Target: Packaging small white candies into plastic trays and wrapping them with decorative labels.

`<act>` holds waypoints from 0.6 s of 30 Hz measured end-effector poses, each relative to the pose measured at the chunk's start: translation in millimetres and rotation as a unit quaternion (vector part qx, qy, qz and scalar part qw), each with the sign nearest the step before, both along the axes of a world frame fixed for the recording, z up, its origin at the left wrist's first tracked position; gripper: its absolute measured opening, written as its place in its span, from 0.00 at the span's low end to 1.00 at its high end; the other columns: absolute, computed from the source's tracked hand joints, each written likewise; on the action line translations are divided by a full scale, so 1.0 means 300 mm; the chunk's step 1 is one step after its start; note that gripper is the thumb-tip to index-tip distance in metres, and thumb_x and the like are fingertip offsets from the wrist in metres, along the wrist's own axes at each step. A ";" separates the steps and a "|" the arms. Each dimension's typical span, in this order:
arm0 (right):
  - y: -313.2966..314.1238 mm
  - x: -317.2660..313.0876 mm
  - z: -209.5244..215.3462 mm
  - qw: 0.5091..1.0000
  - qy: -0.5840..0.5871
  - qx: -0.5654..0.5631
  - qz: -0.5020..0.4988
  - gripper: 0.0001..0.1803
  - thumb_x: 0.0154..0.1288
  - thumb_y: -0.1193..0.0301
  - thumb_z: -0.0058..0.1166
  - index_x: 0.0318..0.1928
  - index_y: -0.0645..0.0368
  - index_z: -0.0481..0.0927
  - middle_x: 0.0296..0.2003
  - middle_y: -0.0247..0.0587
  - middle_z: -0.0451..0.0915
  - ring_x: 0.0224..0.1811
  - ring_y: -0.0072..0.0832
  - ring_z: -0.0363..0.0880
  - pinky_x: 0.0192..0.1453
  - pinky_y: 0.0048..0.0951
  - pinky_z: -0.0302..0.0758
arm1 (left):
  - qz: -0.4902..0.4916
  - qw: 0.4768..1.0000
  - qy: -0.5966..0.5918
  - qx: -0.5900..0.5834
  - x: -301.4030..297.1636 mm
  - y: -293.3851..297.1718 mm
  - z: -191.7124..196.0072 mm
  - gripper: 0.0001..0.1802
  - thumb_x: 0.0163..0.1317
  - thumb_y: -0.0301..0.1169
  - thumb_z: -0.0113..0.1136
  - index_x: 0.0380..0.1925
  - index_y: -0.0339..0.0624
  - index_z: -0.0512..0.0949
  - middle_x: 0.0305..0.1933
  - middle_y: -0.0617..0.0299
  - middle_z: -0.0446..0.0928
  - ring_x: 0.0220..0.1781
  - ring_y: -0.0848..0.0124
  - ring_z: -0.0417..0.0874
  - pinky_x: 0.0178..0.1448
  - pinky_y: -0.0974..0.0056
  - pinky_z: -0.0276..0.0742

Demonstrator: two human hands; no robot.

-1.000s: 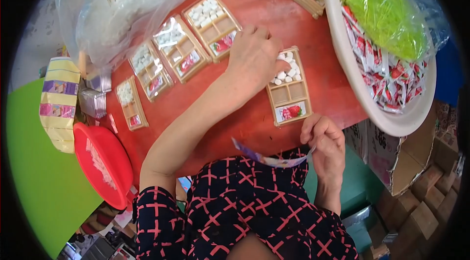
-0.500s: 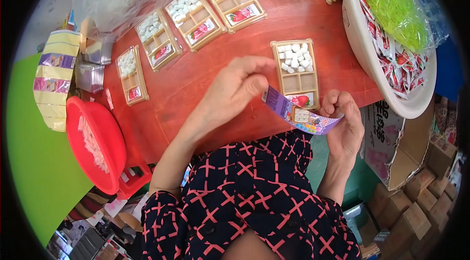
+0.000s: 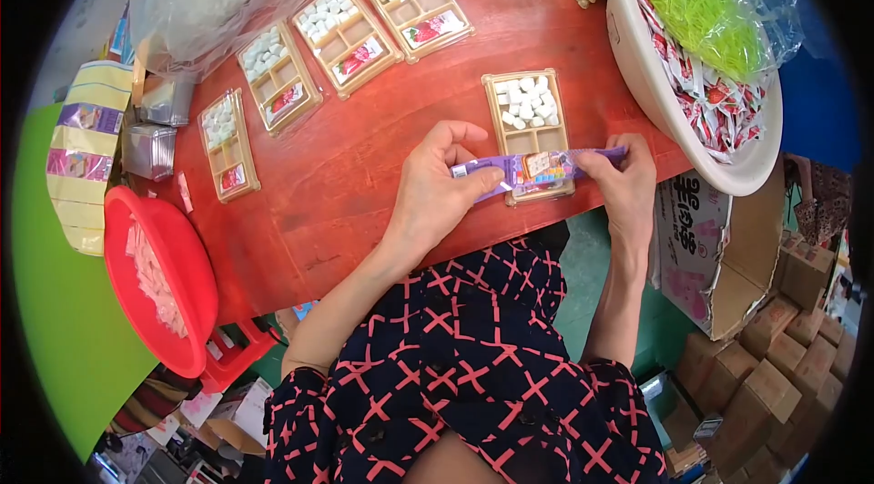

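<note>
Left hand [image 3: 435, 194] and right hand [image 3: 626, 182] each pinch one end of purple packet [image 3: 537, 167], stretched between them over near end of tray [image 3: 528, 133]. Keep packet level, lower square into empty compartment.

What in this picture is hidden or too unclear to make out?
- Head view: the lowest compartment of the near tray is covered by the purple packet held across it.
- The packet's ends are hidden under the left hand and right hand.
- The white basin runs off the top edge; green shreds cover its contents.
- The white pieces in the red basin are too small to identify.
</note>
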State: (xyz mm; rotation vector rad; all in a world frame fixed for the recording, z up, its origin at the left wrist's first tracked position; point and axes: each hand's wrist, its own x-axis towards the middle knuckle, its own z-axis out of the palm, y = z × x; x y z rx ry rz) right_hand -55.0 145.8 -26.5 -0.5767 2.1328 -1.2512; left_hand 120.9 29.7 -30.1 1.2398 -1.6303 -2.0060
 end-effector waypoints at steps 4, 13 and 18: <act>-0.044 -0.018 -0.031 0.991 0.110 0.076 0.000 0.18 0.47 0.70 0.65 0.22 0.58 0.64 0.21 0.26 0.60 0.23 0.15 0.57 0.25 0.21 0.57 | 0.023 1.000 -0.019 -0.010 -0.023 -0.017 -0.019 0.20 0.49 0.21 0.63 0.43 0.35 0.70 0.25 0.63 0.74 0.27 0.80 0.73 0.31 0.74 0.68; -0.092 -0.016 -0.048 0.950 0.267 0.154 0.048 0.23 0.45 0.62 0.66 0.19 0.61 0.63 0.16 0.37 0.64 0.19 0.26 0.61 0.23 0.31 0.59 | 0.003 0.983 -0.093 -0.159 -0.047 -0.038 -0.062 0.21 0.50 0.22 0.63 0.45 0.34 0.69 0.23 0.62 0.75 0.24 0.79 0.73 0.29 0.74 0.68; -0.116 -0.025 -0.023 0.944 0.250 0.202 0.075 0.24 0.45 0.60 0.65 0.20 0.62 0.64 0.17 0.44 0.67 0.19 0.34 0.64 0.24 0.37 0.60 | -0.034 0.955 -0.163 -0.244 -0.057 -0.041 -0.048 0.22 0.49 0.28 0.63 0.45 0.35 0.69 0.25 0.55 0.78 0.27 0.68 0.79 0.32 0.65 0.72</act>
